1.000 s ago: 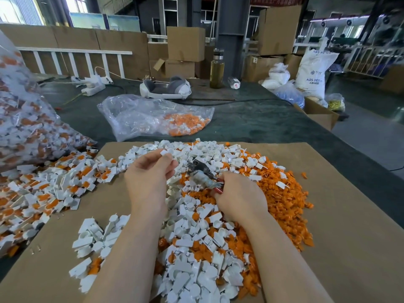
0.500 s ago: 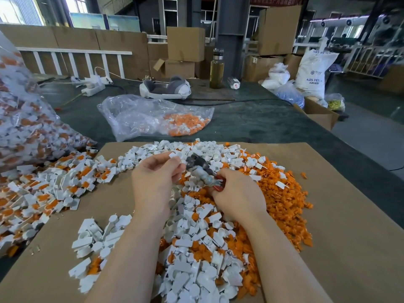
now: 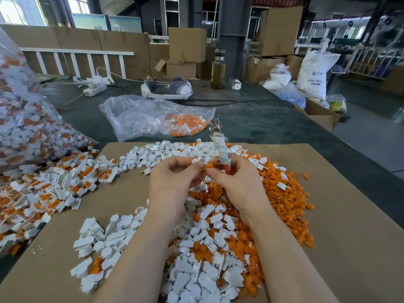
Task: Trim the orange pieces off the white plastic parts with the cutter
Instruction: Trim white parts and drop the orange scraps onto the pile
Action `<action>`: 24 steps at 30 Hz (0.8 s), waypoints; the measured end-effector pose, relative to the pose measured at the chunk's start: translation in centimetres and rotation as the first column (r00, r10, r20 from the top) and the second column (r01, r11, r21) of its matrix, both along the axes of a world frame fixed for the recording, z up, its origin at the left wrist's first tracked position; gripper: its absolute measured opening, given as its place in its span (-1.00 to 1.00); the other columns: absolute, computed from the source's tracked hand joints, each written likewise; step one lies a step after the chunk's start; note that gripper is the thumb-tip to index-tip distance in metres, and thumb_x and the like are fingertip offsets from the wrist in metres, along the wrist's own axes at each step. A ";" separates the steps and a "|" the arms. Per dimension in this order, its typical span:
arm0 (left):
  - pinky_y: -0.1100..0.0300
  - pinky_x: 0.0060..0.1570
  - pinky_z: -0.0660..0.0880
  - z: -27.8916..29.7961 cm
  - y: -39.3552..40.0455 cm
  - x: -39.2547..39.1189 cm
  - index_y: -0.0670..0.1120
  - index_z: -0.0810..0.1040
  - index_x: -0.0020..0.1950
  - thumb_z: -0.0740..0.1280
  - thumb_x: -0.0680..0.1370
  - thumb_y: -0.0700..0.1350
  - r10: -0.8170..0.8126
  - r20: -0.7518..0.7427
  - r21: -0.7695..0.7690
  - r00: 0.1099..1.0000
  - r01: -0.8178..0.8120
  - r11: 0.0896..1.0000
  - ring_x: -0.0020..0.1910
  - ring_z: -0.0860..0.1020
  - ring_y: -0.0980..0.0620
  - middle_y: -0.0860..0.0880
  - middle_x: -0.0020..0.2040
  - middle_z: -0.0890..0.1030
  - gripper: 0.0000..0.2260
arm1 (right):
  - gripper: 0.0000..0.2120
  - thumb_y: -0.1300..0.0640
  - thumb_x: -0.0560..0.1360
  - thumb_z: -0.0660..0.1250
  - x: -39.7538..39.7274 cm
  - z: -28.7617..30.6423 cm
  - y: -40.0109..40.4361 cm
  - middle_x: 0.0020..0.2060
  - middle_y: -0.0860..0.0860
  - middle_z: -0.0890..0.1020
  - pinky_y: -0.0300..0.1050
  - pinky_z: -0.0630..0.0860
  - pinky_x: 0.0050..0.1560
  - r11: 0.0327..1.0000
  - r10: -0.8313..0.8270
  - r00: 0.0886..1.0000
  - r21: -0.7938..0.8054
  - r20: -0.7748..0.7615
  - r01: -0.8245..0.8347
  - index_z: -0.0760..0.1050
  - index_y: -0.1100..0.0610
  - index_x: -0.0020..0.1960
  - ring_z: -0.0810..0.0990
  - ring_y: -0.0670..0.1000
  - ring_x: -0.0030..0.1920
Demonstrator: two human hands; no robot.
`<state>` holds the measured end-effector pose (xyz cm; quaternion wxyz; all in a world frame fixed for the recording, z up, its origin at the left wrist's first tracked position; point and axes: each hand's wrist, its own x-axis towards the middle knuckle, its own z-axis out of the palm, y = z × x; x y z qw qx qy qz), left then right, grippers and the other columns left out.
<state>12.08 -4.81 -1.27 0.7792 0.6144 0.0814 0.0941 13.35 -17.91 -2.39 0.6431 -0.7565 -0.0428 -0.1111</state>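
Since a second ago, both hands have lifted off the pile and the cutter (image 3: 219, 147) has swung from lying low and angled left to pointing up and away from the person.

Nearest the viewer, two bare forearms reach forward over a sheet of brown cardboard (image 3: 341, 226). Between and below them lies a heap of trimmed white plastic parts (image 3: 196, 278), mixed with loose orange pieces (image 3: 282, 206) that spread out to the right.

Above the heap, the left hand (image 3: 172, 182) curls its fingers and thumb around a small white part with an orange piece (image 3: 208, 165) on it. The right hand (image 3: 238, 182) meets it, pinching the same orange piece with thumb and forefinger, while its other fingers grip the cutter's red handle. The cutter's metal head stands tilted just above both hands; whether its blades are open cannot be told.

To the left, untrimmed white-and-orange parts (image 3: 43, 189) spill across the cardboard's edge from a large clear bag (image 3: 24, 119).

Farther back, on the dark green table (image 3: 262, 123), a second clear plastic bag (image 3: 153, 117) holds orange scraps. Beyond it sit a white headset (image 3: 166, 89), a power strip (image 3: 95, 86) and a bottle (image 3: 218, 69) of yellowish liquid. Cardboard boxes (image 3: 187, 44) and white sacks (image 3: 314, 73) stand behind.
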 end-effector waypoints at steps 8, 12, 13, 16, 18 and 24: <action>0.26 -0.28 0.63 0.2 -0.2 -0.1 -0.15 0.63 -0.14 0.52 0.44 -0.27 -0.007 -0.011 -0.026 1.000 0.007 1.000 -0.26 0.71 -0.02 -0.09 -0.28 0.71 -0.90 | -0.83 0.22 0.48 0.42 0.1 -0.1 0.1 -0.21 -0.18 0.64 -0.44 0.48 -0.26 0.999 0.040 0.997 0.024 0.064 -0.042 0.54 -0.04 -0.07 0.60 -0.22 -0.21; 0.25 -0.27 0.63 0.2 -0.3 -0.1 -0.15 0.63 -0.14 0.50 0.45 -0.27 -0.013 -0.003 -0.020 1.000 0.013 1.000 -0.27 0.71 -0.01 -0.10 -0.28 0.71 -0.92 | -0.84 0.22 0.48 0.42 0.2 -0.3 0.0 -0.39 -0.25 0.58 -0.45 0.43 -0.35 0.998 0.031 0.998 0.055 0.052 -0.034 0.55 -0.03 -0.07 0.52 -0.27 -0.37; 0.26 -0.28 0.62 0.2 -0.3 -0.1 -0.16 0.63 -0.14 0.50 0.45 -0.28 -0.008 -0.002 -0.025 1.000 0.008 1.000 -0.28 0.70 0.00 -0.10 -0.29 0.71 -0.92 | -0.84 0.23 0.48 0.42 0.2 -0.3 0.0 -0.41 -0.27 0.57 -0.45 0.42 -0.37 0.998 0.035 0.998 0.056 0.048 -0.038 0.54 -0.02 -0.07 0.51 -0.28 -0.39; 0.28 -0.32 0.61 0.2 -0.3 -0.1 -0.17 0.62 -0.13 0.49 0.46 -0.29 -0.002 0.008 -0.050 1.000 0.002 0.999 -0.31 0.70 0.03 -0.09 -0.30 0.71 -0.92 | -0.83 0.24 0.47 0.41 0.2 -0.3 -0.2 -0.46 -0.26 0.53 -0.44 0.38 -0.43 0.998 0.041 0.998 0.041 0.045 -0.043 0.51 -0.01 -0.10 0.46 -0.27 -0.45; 0.29 -0.32 0.60 0.3 -0.4 -0.2 -0.17 0.61 -0.13 0.50 0.45 -0.28 0.005 0.022 -0.063 1.000 -0.004 0.998 -0.30 0.70 0.03 -0.10 -0.29 0.71 -0.91 | -0.82 0.24 0.47 0.42 0.3 -0.3 -0.2 -0.45 -0.25 0.54 -0.43 0.39 -0.43 0.999 0.037 0.998 0.026 0.048 -0.038 0.50 -0.02 -0.11 0.45 -0.25 -0.44; 0.26 -0.30 0.62 0.1 -0.5 0.0 -0.12 0.63 -0.18 0.51 0.45 -0.26 0.012 0.016 -0.028 1.000 -0.012 1.000 -0.27 0.71 0.00 -0.06 -0.32 0.70 -0.90 | -0.83 0.16 0.45 0.47 0.3 -0.3 -0.2 -0.26 -0.25 0.64 -0.44 0.46 -0.32 0.999 0.019 0.997 -0.030 0.079 -0.017 0.54 -0.07 -0.09 0.60 -0.25 -0.27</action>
